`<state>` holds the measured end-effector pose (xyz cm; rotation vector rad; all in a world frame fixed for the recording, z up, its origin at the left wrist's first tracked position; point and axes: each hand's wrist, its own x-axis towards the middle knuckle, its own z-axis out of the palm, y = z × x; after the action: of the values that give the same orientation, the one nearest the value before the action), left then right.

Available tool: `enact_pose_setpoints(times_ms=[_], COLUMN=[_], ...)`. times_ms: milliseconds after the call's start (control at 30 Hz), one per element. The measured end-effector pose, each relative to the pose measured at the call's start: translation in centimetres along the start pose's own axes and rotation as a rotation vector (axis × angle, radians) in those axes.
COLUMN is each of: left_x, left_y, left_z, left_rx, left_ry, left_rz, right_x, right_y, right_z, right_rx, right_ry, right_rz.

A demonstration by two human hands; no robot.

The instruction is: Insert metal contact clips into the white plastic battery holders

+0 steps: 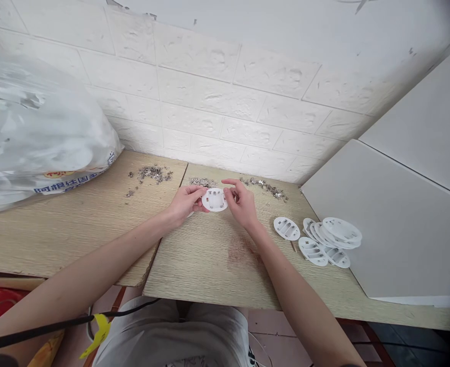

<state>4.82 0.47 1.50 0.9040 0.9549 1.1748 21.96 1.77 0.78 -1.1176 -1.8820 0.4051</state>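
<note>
A round white plastic battery holder [214, 200] with small metal contacts in it is held up above the table. My left hand [187, 205] pinches its left edge between thumb and fingers. At its right edge is my right hand [241, 204], the thumb pressed on the rim and the index finger stretched out above; its other fingers are partly hidden. Behind the holder lies a pile of small silvery metal pieces [202, 182]. A white rim, partly covered, shows beneath my left hand.
Two more heaps of metal pieces lie at the left [155, 174] and right [265, 187] near the brick-patterned wall [194, 86]. Several white holders [341, 230] are stacked at the right beside a grey panel [400, 219]. A large plastic bag [37, 127] stands at the left.
</note>
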Motion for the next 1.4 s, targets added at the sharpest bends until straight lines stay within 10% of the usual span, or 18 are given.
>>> enact_pose_setpoints(times_ms=[333,667,1400], left_x=[0.6,-0.1,0.6], left_y=[-0.1,0.6,-0.4], left_z=[-0.5,-0.4,-0.7], left_rx=[-0.188,-0.156,-0.203], left_ry=[-0.024,-0.395,-0.246], left_rz=[-0.075,0.09,0.104], right_x=[0.1,0.7,0.0], right_y=[0.3,0.4,-0.8], right_z=[0.2,0.1,0.7], right_rx=[0.133,0.455,0.25], right_ry=[-0.002,0.091,0.021], right_rz=[0.07,0.249,0.094])
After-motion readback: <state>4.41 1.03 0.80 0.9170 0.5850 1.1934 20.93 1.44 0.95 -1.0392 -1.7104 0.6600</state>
